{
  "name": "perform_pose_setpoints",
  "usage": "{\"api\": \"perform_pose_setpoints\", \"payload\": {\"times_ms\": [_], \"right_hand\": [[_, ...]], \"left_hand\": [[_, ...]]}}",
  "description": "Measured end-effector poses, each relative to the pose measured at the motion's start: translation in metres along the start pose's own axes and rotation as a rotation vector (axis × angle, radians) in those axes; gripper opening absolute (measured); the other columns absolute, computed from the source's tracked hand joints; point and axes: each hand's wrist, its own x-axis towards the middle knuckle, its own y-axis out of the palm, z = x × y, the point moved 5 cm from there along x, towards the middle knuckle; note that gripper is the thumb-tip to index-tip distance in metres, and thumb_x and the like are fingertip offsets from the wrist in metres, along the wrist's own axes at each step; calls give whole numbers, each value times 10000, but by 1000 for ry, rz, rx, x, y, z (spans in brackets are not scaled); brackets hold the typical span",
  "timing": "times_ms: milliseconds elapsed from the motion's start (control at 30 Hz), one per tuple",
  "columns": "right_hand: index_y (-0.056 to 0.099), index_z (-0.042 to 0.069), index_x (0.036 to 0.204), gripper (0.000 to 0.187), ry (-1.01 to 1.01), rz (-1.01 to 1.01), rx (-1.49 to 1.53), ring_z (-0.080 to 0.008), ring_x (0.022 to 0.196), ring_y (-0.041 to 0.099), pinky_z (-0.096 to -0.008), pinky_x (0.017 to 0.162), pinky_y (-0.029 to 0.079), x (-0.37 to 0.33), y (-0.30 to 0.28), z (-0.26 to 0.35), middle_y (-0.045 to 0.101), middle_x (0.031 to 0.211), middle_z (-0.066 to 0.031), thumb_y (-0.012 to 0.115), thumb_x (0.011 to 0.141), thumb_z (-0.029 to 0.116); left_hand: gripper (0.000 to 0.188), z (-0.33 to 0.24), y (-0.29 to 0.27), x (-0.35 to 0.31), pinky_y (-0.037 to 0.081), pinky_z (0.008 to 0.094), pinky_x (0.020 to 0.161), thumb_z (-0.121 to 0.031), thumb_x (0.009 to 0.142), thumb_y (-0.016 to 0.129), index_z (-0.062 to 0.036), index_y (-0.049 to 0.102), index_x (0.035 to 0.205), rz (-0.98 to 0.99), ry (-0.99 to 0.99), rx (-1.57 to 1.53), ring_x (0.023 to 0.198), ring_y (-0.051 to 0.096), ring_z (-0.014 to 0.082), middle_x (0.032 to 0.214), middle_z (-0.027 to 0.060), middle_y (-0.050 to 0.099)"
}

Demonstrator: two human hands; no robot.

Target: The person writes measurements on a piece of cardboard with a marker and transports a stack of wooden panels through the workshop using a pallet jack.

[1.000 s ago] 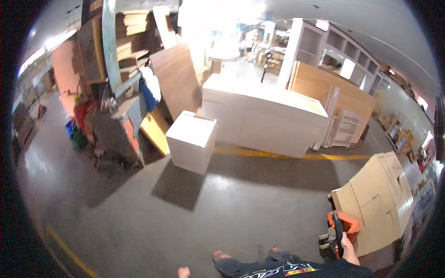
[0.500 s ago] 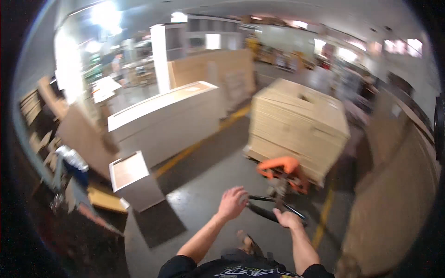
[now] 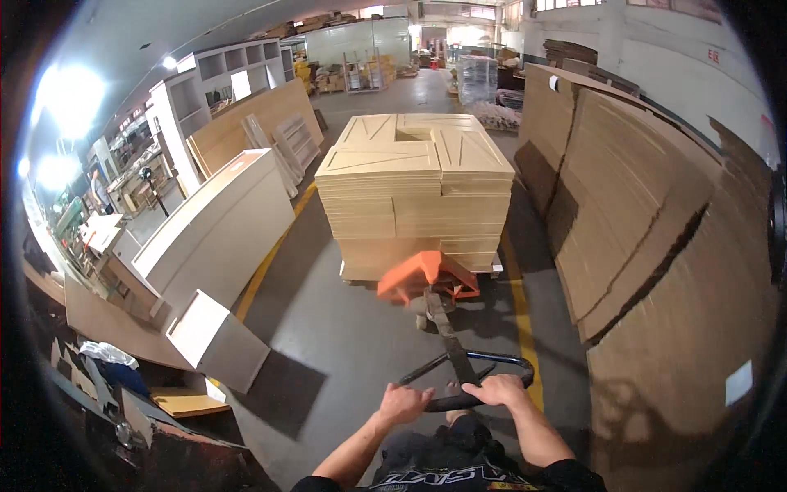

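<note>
My left hand (image 3: 404, 403) is closed round the left end of a black loop handle (image 3: 457, 403). On the same grip bar, further right, my right hand (image 3: 498, 390) is wrapped with its thumb on top. The handle's shaft runs forward to an orange pallet jack (image 3: 428, 272), whose forks are hidden under the load. A tall stack of flat beige panels (image 3: 416, 215) rests there on a pallet, straight ahead of me. Its upper panels carry diagonal grooves, and a gap opens in the top layer.
White cabinets (image 3: 221, 225) stand along the left yellow line, with a small white box (image 3: 217, 340) nearer me. Large brown cardboard sheets (image 3: 631, 205) lean along the right side. Scrap boards and a yellow panel (image 3: 188, 402) lie at lower left. A wrapped pallet (image 3: 477, 79) stands far ahead.
My view has swung right, so the stack and jack now sit near the middle, squarely ahead. My left hand, loosely at the handle's end before, has closed on it.
</note>
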Motion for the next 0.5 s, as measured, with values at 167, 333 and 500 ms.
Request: {"api": "perform_pose_setpoints", "payload": {"times_ms": [167,333,500], "right_hand": [[702,36,1150,919,36,26,10,-370,1191,588,-448,1028,433,-133,128,5,640,1238,-207,299,853,807],[675,47,1205,907,6,82,75,-373,1248,541,-447,1062,399,-258,255,22,605,1293,-209,261,879,786],[719,46,1117,857,-5,26,63,-365,1172,598,-448,1029,423,-398,358,20,668,1183,-200,268,908,745]], "left_hand": [[364,-101,33,-144,438,479,640,-370,973,467,-159,690,777,-238,-55,-132,722,663,291,682,59,660],[256,-177,70,-292,449,508,731,-317,938,484,-193,604,1126,121,-3,-75,860,673,286,820,55,680],[195,-284,87,-425,462,513,770,-266,914,486,-182,649,981,72,-61,-80,873,678,321,900,105,687]]}}
